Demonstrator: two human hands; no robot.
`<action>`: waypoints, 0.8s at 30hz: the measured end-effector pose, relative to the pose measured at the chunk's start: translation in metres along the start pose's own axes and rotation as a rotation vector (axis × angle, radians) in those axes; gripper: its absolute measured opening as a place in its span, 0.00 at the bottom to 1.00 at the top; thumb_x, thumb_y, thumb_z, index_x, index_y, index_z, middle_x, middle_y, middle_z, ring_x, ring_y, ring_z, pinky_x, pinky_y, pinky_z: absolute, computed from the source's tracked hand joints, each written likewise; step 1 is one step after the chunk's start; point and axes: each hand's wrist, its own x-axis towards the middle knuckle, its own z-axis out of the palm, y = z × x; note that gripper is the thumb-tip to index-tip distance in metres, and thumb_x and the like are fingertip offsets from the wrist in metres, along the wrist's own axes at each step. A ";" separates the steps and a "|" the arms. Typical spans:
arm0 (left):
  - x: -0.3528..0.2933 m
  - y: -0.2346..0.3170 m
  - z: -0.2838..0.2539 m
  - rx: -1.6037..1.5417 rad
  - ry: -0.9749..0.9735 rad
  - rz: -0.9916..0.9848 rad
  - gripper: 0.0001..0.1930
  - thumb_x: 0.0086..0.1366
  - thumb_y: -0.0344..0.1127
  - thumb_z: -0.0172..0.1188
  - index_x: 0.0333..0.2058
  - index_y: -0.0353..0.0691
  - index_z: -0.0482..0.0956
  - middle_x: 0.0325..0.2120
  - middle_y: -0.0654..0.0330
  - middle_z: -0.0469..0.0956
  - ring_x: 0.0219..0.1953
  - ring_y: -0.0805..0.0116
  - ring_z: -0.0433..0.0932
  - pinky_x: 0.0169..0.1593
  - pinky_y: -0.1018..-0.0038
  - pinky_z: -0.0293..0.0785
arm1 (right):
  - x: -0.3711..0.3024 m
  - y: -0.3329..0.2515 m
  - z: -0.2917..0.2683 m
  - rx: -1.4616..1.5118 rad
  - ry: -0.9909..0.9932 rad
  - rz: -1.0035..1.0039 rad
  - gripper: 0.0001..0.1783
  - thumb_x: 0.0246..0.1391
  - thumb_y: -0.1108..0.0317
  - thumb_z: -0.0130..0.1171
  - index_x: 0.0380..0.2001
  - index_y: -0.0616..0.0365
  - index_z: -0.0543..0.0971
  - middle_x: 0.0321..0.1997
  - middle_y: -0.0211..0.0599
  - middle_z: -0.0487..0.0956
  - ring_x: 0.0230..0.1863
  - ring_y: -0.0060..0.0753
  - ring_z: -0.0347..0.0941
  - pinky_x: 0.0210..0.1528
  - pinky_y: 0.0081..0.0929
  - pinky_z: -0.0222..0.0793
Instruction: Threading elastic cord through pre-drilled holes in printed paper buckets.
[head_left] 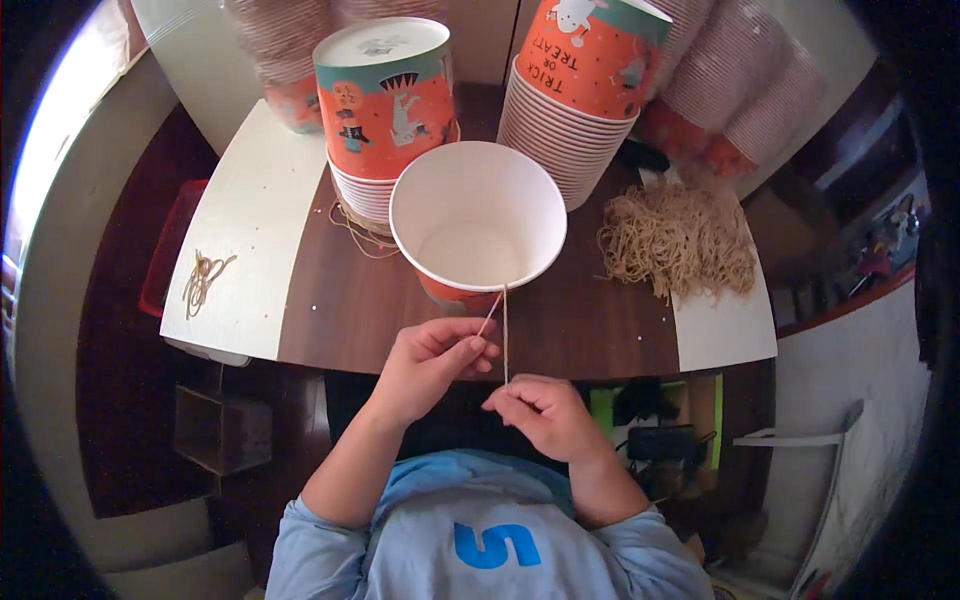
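An orange paper bucket with a white inside (478, 215) stands upright near the table's front edge, its mouth toward me. From its near rim a tan cord (506, 335) runs down toward me in two strands. My left hand (445, 360) pinches one strand between thumb and fingers, just in front of the bucket. Lower and to the right, my right hand (540, 410) is closed on the other strand, which is pulled straight. Whether the cord passes through a hole in the bucket wall cannot be made out.
Behind the bucket stand two stacks of upside-down orange buckets, a left stack (385, 110) and a taller right stack (565, 130). A heap of tan cords (680, 240) lies at the right, a small cord bundle (205, 280) at the left. Plastic-wrapped bucket stacks (740, 85) lean at the back.
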 end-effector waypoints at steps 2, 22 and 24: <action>-0.003 0.001 0.001 0.054 -0.002 0.011 0.11 0.65 0.32 0.54 0.43 0.33 0.75 0.32 0.59 0.79 0.31 0.76 0.78 0.37 0.80 0.77 | -0.002 0.001 0.005 0.005 -0.079 -0.090 0.07 0.55 0.73 0.54 0.29 0.62 0.80 0.24 0.34 0.76 0.24 0.22 0.72 0.27 0.18 0.67; -0.008 0.003 0.020 -0.307 0.053 0.020 0.07 0.66 0.33 0.51 0.38 0.36 0.73 0.28 0.59 0.78 0.21 0.78 0.72 0.25 0.83 0.69 | 0.025 0.021 0.017 0.900 -0.061 -0.007 0.21 0.59 0.70 0.52 0.56 0.60 0.67 0.44 0.30 0.74 0.40 0.23 0.74 0.48 0.23 0.70; -0.008 0.003 0.018 -0.313 0.033 0.023 0.07 0.67 0.32 0.51 0.38 0.36 0.73 0.28 0.59 0.78 0.20 0.78 0.71 0.25 0.82 0.70 | 0.026 0.027 0.021 0.923 -0.085 0.040 0.23 0.57 0.69 0.55 0.56 0.59 0.67 0.41 0.28 0.75 0.38 0.20 0.72 0.45 0.19 0.69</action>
